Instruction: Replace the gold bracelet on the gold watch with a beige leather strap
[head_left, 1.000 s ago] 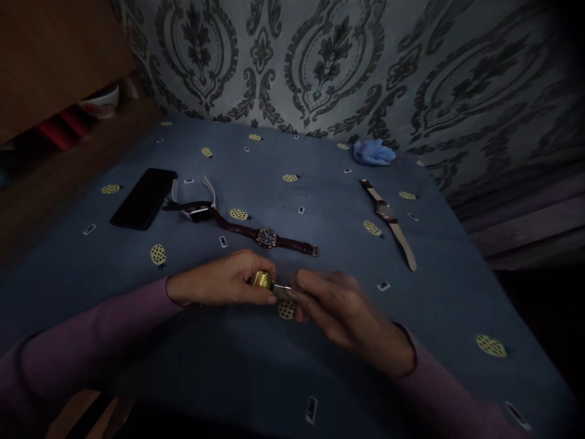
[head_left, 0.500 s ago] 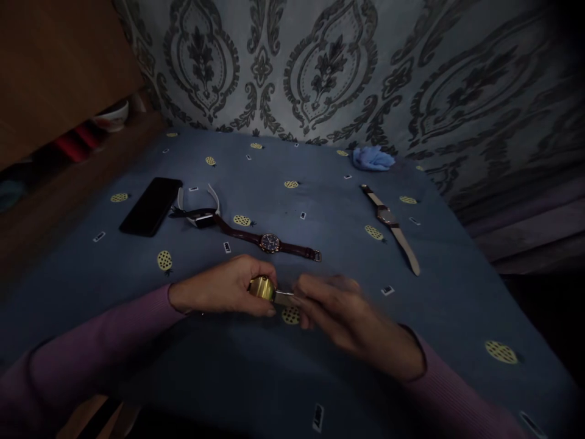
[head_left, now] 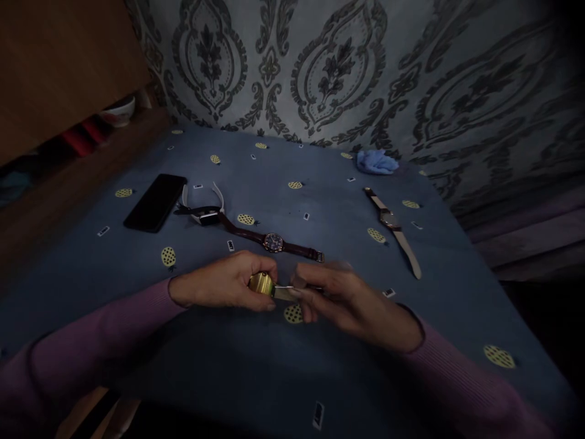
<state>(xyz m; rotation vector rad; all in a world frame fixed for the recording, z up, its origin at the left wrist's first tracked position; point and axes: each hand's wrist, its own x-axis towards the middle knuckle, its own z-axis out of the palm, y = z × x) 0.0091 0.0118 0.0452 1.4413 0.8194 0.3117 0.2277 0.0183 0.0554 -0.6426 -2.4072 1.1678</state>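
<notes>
My left hand [head_left: 228, 283] is closed around a gold-coloured watch [head_left: 261, 283], thumb and forefinger on either side of its round case. A flat greyish strip [head_left: 284, 294] runs from the case toward my right hand [head_left: 350, 302]; whether it is the strap cannot be told. My right hand's fingers pinch a thin metal tool [head_left: 282, 287], its bright tip at the case edge and its other end mostly hidden. Just beyond my hands lies a watch with a brown leather strap [head_left: 273, 242]. Beside it is a white-strapped smartwatch [head_left: 210, 217].
A black phone [head_left: 156, 203] lies at the left. On the right are a pale-strapped watch [head_left: 389, 219] and a crumpled blue cloth [head_left: 377, 162]. A patterned wall [head_left: 274, 67] bounds the back of the covered table [head_left: 219, 378]. A bowl [head_left: 119, 113] sits on the left shelf.
The view has shifted slightly. My left hand keeps its hold on the gold watch, while my right hand's fingers have moved a little at the watch's edge.
</notes>
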